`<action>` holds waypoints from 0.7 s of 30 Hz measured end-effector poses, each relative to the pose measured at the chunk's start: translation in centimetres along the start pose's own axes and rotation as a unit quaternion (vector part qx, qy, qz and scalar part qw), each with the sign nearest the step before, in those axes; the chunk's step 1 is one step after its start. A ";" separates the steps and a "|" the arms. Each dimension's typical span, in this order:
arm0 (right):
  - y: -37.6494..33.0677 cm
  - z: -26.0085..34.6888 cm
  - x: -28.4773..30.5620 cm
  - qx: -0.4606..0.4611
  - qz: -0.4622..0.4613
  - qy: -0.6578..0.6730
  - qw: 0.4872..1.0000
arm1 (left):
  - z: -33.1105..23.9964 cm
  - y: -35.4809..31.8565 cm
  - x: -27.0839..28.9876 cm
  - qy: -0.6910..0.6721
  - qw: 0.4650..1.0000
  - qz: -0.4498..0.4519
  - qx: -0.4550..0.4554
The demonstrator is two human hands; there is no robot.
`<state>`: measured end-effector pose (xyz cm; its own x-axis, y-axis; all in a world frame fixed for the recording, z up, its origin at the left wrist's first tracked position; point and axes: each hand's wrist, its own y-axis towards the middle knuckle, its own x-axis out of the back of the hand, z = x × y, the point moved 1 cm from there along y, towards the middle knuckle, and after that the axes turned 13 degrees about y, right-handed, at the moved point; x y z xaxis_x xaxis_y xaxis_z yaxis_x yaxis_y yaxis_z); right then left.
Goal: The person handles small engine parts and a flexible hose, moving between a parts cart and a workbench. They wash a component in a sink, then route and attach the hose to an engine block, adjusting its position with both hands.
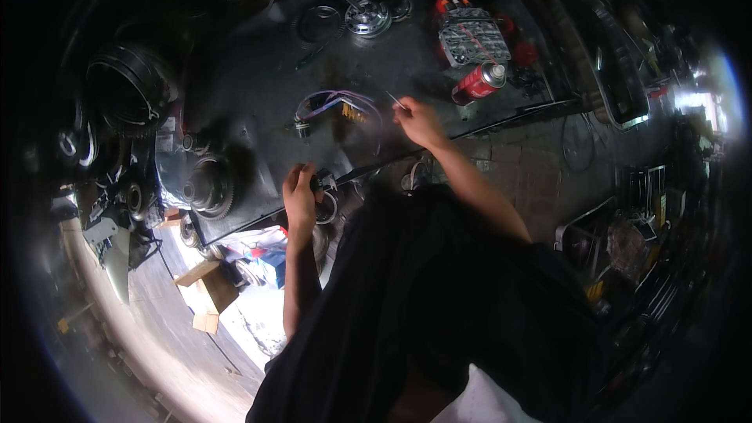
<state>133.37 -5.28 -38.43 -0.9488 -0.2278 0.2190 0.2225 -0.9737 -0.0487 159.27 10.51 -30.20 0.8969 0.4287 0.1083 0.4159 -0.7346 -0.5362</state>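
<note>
My right hand (419, 123) is closed on a thin, light-coloured rod (394, 99) that points up and to the left over the dark workbench (258, 94). Closer to me, my left hand (298, 192) has its fingers curled at the bench's near edge. Beside those fingers shows a small dark and metallic part (323, 182); what the hand grips is mostly hidden. Between and beyond both hands lies a wiring harness (341, 97) with purple wires. Yellow pieces (354, 113) sit under its loop. A red spray can (479, 83) lies tilted to the right of my right hand.
At the back right rests a grey channelled metal block (473, 37). Round metal parts (366, 17) lie at the back middle. A large drum (125, 90) and a toothed gear (208, 188) occupy the left. An open cardboard box (207, 290) sits lower left; a long pan (607, 55) stands right.
</note>
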 end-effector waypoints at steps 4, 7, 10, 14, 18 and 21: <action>-1.6 -0.8 3.4 0.044 -0.017 -0.261 0.964 | 0.3 0.8 0.3 -0.067 0.997 0.020 0.026; -2.6 1.6 5.1 0.204 -0.045 -0.307 0.928 | 0.2 1.4 -0.1 -0.069 0.997 0.034 0.018; -2.3 7.1 6.9 0.229 0.018 -0.210 0.950 | -0.4 1.1 -1.2 -0.092 0.996 0.008 -0.007; 2.7 14.2 15.3 0.136 0.061 -0.122 0.981 | -1.3 -0.7 -4.0 -0.098 0.995 -0.011 -0.017; 17.3 12.1 22.6 0.049 0.044 -0.089 0.994 | -1.7 -2.9 -8.5 -0.144 0.988 -0.062 0.001; 27.7 6.4 24.4 0.099 0.024 -0.222 0.970 | -1.3 -5.4 -12.2 -0.111 0.988 -0.110 0.018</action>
<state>117.79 -37.84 -28.21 -0.7554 -0.2070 0.6218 0.3455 -0.9320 0.1095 146.29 8.58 -27.55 0.7289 0.6834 0.0405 0.5873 -0.5937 -0.5501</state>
